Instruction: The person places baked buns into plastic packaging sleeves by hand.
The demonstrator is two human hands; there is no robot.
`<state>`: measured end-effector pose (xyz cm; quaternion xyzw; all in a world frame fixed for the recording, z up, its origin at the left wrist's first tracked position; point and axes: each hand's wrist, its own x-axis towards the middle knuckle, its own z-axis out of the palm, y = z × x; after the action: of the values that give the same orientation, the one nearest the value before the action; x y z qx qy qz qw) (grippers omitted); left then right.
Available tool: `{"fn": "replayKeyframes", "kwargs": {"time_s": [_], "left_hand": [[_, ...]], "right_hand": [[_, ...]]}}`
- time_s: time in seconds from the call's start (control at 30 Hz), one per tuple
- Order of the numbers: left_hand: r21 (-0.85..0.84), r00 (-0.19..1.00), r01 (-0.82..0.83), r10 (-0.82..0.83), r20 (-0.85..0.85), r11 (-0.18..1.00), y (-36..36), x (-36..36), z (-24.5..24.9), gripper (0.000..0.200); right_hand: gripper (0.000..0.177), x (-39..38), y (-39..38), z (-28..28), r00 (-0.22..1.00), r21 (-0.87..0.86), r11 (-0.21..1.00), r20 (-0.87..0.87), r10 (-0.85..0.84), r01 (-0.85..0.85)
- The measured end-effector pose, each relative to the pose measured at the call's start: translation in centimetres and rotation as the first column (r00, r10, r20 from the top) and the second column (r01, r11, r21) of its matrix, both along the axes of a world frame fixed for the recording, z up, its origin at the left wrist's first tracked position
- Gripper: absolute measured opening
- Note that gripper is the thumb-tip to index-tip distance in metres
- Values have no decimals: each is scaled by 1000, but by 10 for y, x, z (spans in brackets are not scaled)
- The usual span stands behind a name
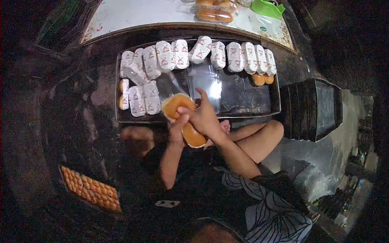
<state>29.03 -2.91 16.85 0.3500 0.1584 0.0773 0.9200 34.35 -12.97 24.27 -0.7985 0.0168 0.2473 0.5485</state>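
A golden double-lobed bread roll [178,105] with a pale paper edge is held between my two hands above the near edge of a dark tray [249,101]. Wrapped round the roll's narrow middle is my left hand [177,128], its thumb on top. My right hand [206,118] grips the roll from the other side, with the index finger raised off it. Just beyond my hands, clear plastic bags [198,83] lie in the tray and catch the light. White paper-backed rolls [164,55] with red print line the tray's far and left sides.
Beyond the tray stands a white table [150,12] with bagged rolls [214,15] and a green scoop-like item [267,8]. Stacked dark trays [308,109] are at the right. A tray of several unwrapped rolls [91,188] lies at lower left. Clear plastic [316,182] is heaped at lower right.
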Motion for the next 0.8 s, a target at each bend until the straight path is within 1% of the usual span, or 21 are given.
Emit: {"fn": "replayKeyframes", "kwargs": {"time_s": [0.03,0.07,0.1,0.13,0.17,0.2,0.23,0.27,0.3,0.33,0.37,0.43,0.47,0.5,0.57,0.6,0.63,0.7,0.73,0.77,0.8], "left_hand": [[-19,999,11,-12,-43,1000,0,1,-16,59],[-36,995,24,-28,-91,999,2,1,-20,54],[-33,994,37,-40,-98,999,13,-1,-23,54],[-206,994,107,-97,59,973,28,2,-21,50],[-361,967,197,-120,227,911,35,7,-20,48],[-422,986,147,-101,129,895,25,2,-19,56],[-425,986,154,-110,128,892,11,1,-15,56],[-255,996,51,-69,-62,966,-4,1,-6,56],[-57,973,-26,12,-229,998,-12,3,-1,57],[-107,962,-110,79,-262,988,-10,4,-7,52],[-103,966,-107,79,-246,989,-1,5,-4,52],[-251,975,-150,101,-198,956,14,8,3,59],[-257,976,-153,106,-189,954,12,12,4,59],[-179,994,-69,52,-98,981,10,14,4,60],[7,997,66,-66,31,998,7,6,6,64],[71,990,98,-105,96,993,10,6,7,66],[82,992,87,-93,83,993,19,10,9,66],[-203,1000,-21,21,-3,979,41,18,17,62],[-219,999,-2,-7,-39,976,48,23,39,55],[-223,999,-2,-6,-36,975,43,24,43,55],[-67,995,101,-103,-17,993,31,20,44,50]], "right_hand": [[76,-2,-1,-8,1000,-1,1000,3,-6,6],[80,-12,-1,-22,994,87,996,112,15,-25],[83,-25,-2,-34,975,173,983,220,22,-61],[83,-41,-8,-38,945,151,979,316,84,-137],[78,-50,-10,-43,962,154,972,235,141,-180],[70,-47,-10,-52,990,258,965,137,14,-50],[64,-42,-3,-48,994,346,933,16,-109,97],[64,-38,1,-49,993,341,934,13,-118,106],[62,-29,5,-49,976,280,952,142,-165,120],[59,-22,8,-47,940,223,965,276,-200,139],[59,-25,6,-46,935,231,963,290,-202,136],[56,-40,0,-40,881,147,975,466,81,-167],[54,-43,-2,-35,862,45,992,501,77,-115],[54,-40,1,-38,860,41,992,503,84,-121],[56,-38,13,-47,958,264,958,228,-174,111],[55,-32,10,-49,954,258,961,251,-167,101],[55,-32,14,-39,974,456,865,-11,-228,207],[57,-45,5,-53,969,449,888,161,-188,98],[57,-52,4,-52,970,448,888,158,-186,98],[58,-56,2,-50,963,441,890,168,-210,117],[59,-58,-1,-50,956,432,891,175,-237,142]]}}
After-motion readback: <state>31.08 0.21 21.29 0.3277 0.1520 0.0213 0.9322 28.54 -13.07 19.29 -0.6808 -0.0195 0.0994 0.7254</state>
